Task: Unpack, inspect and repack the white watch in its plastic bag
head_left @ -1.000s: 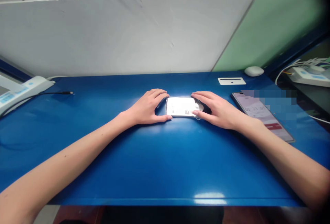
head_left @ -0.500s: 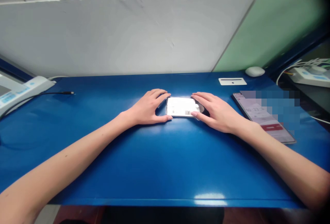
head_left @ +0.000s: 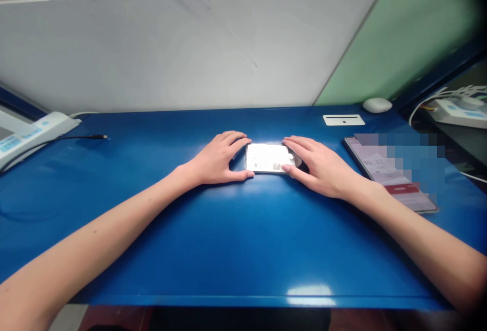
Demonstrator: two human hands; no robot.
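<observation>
A flat white rectangular packet lies in the middle of the blue table, bright with glare, with a small square code-like print near its front right. Clear plastic seems to show at its edges. My left hand holds its left end, thumb at the front corner and fingers at the back one. Gripping the right end is my right hand, with the thumb on the front corner and the fingers at the back. The packet's right end is partly hidden by that hand.
A phone showing a timer lies right of my right forearm. Behind it are a white slotted card and a white rounded case. At the left, a black cable and a power strip rest on the blue table.
Both hands and the packet keep the same position. The red area on the phone screen looks different, and the view has shifted very slightly.
</observation>
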